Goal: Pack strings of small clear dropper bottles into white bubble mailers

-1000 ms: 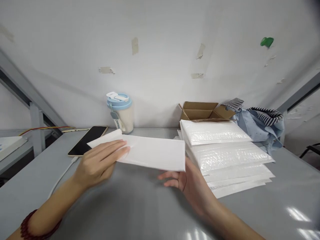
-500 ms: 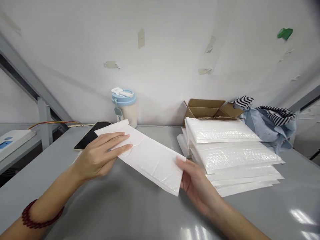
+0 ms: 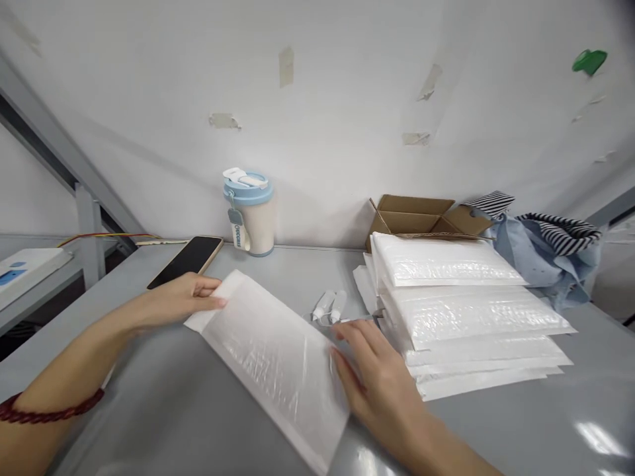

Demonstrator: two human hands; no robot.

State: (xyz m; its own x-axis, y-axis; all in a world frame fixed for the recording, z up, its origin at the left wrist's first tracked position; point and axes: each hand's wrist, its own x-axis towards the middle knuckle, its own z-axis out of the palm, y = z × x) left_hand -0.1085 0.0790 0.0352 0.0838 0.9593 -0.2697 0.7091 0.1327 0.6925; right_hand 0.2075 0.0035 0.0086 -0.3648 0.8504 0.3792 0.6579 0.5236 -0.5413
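My left hand (image 3: 191, 296) pinches a white padded bubble mailer (image 3: 278, 363) by its upper left end, thumb on the front face. The mailer is tilted, its lower right corner towards me. At the mailer's right edge is my right hand (image 3: 374, 370), fingers apart, thumb close to or touching that edge. Beyond its fingertips lie two small white translucent pieces (image 3: 331, 306) with thin white cord or tubing; their kind is unclear. On the right stands a stack of white bubble mailers (image 3: 476, 317).
An open cardboard box (image 3: 414, 215) sits behind the stack, with a light blue garment (image 3: 540, 254) beside it. A blue-lidded cup (image 3: 255, 221) and a black phone (image 3: 186, 261) stand and lie at the back left. A white wall (image 3: 327, 178) closes off the table's rear.
The mailer has turned, its right end swinging down towards me. My left hand has shifted its hold, and my right hand's fingers have spread. The two small white pieces have come into view.
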